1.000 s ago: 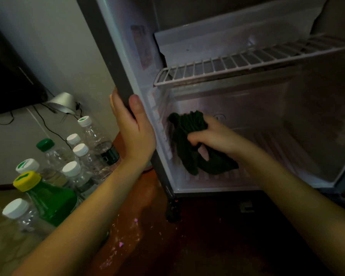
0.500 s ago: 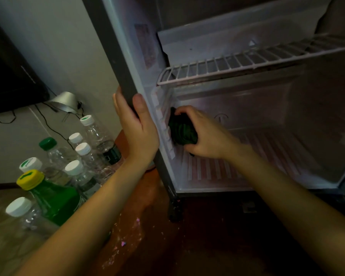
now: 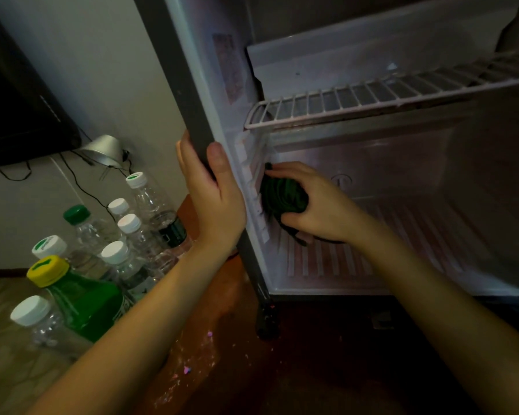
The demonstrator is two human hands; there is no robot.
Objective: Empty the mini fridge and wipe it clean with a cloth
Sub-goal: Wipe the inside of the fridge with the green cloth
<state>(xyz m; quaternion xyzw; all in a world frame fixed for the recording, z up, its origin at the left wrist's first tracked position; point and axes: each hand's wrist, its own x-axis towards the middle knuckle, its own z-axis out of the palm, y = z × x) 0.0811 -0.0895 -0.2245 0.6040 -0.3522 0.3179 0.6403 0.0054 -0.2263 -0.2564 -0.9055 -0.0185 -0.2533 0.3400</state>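
The mini fridge (image 3: 402,274) stands open, its inside bare apart from a white wire shelf (image 3: 372,97) near the top. My right hand (image 3: 318,202) reaches into the lower compartment and grips a bunched dark green cloth (image 3: 283,196), pressing it against the ribbed left inner wall. My left hand (image 3: 213,196) grips the dark front edge of the fridge's left side wall, thumb on the inner face.
Several plastic water bottles (image 3: 150,211) with white and green caps and a green bottle with a yellow cap (image 3: 78,295) stand on the floor to the left. A silver lamp (image 3: 102,149) and black cables lie by the wall. Pink crumbs speckle the reddish floor.
The cloth hung loose and spread low in the compartment; my right hand has bunched it up and moved it left and up against the left inner wall. My left hand has stayed put.
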